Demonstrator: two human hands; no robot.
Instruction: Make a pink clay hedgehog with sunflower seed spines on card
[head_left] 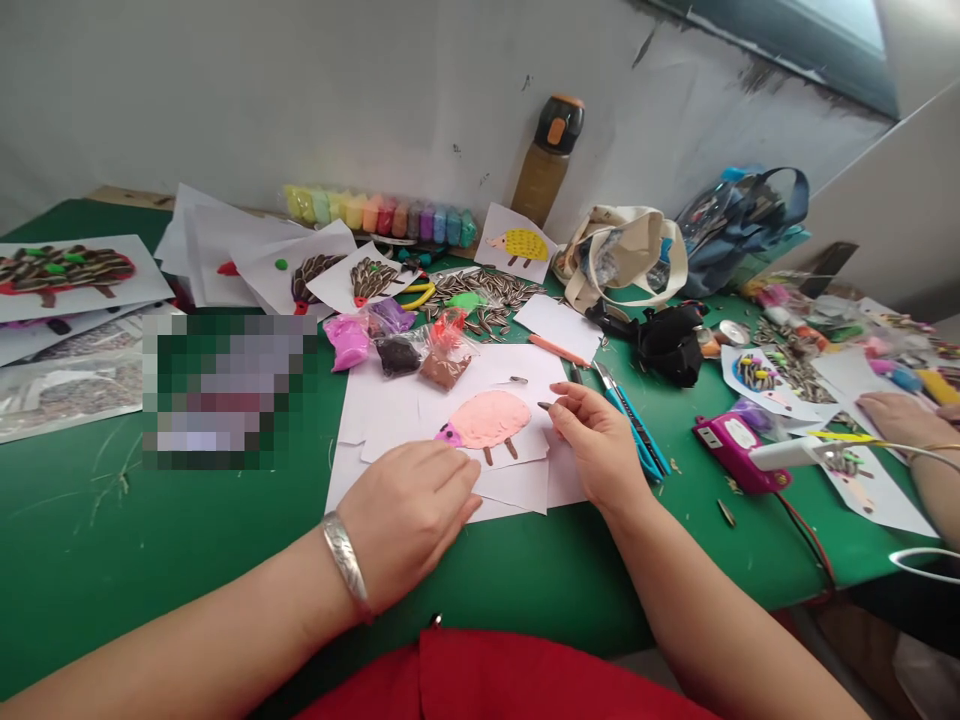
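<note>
Two bare hands are busy over a pink clay hedgehog (pixel 487 420) on white paper (pixel 390 410). The paper lies near the front edge of the green bench (pixel 90 560), close to the middle. The hedgehog has a dark pink nose and two brown legs. The left hand (pixel 409 515) is low and relaxed, with its fingers (pixel 457 490) loose, not gripping anything. They touch the paper just below the hedgehog's head. A silver bangle (pixel 346 560) sits on that wrist. The right hand (pixel 600 445) is just beside the hedgehog, and its thumb and first finger (pixel 570 395) pinch a dark sunflower seed (pixel 545 405). Blue-handled tools (pixel 637 435) lie near that hand. Behind the paper are small bags of clay (pixel 397 350) and a heap of striped seeds (pixel 487 300). A row of colored clay (pixel 375 215) and a bottle (pixel 547 150) sit by the back edge. Near the right edge, another person's hand (pixel 896 415) rests on some paper, not far from a white glue gun (pixel 787 453).
</note>
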